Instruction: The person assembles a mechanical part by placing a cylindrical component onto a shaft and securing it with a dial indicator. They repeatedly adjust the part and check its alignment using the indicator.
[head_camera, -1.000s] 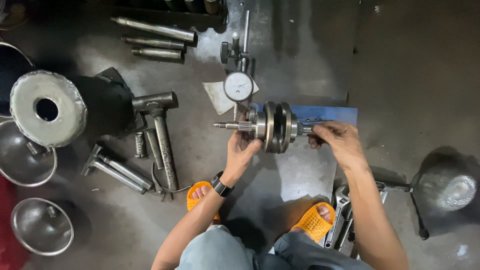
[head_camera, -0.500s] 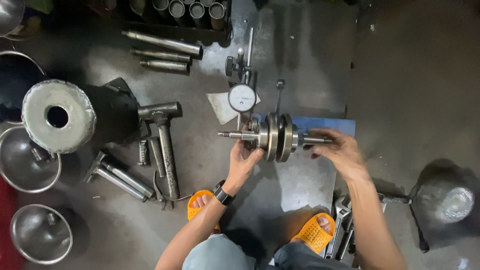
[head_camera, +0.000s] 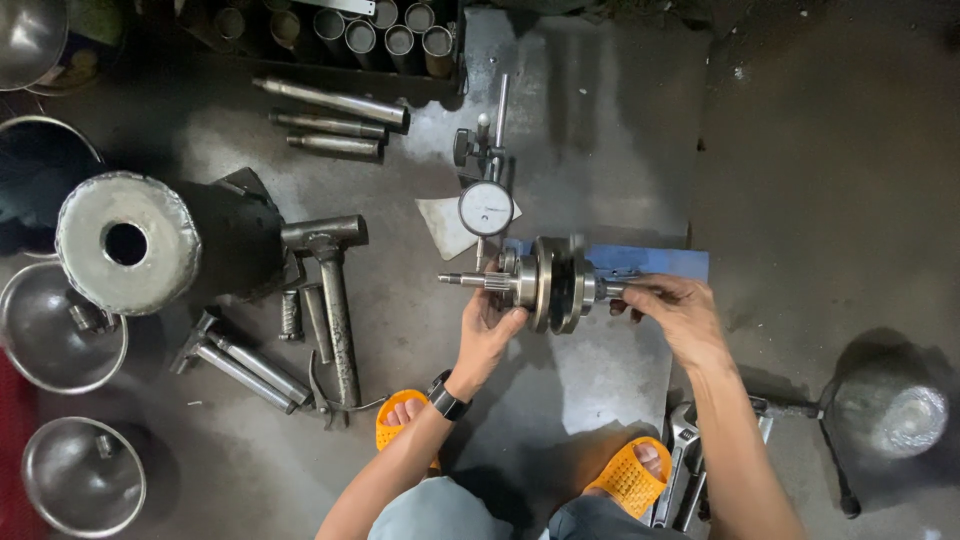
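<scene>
Grey workshop floor, steel twin-disc crankshaft (head_camera: 553, 284) lying level, left hand (head_camera: 487, 333) and right hand (head_camera: 677, 315) each gripping a shaft end

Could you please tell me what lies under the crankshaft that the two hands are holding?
Under the crankshaft a blue plate shows on the grey floor. Directly beneath, the crankshaft, left hand and right hand cover everything, so any support is hidden.

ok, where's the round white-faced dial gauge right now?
Head view, centre: the round white-faced dial gauge stands on its stand just above the steel crankshaft, right of the steel hammer.
</scene>
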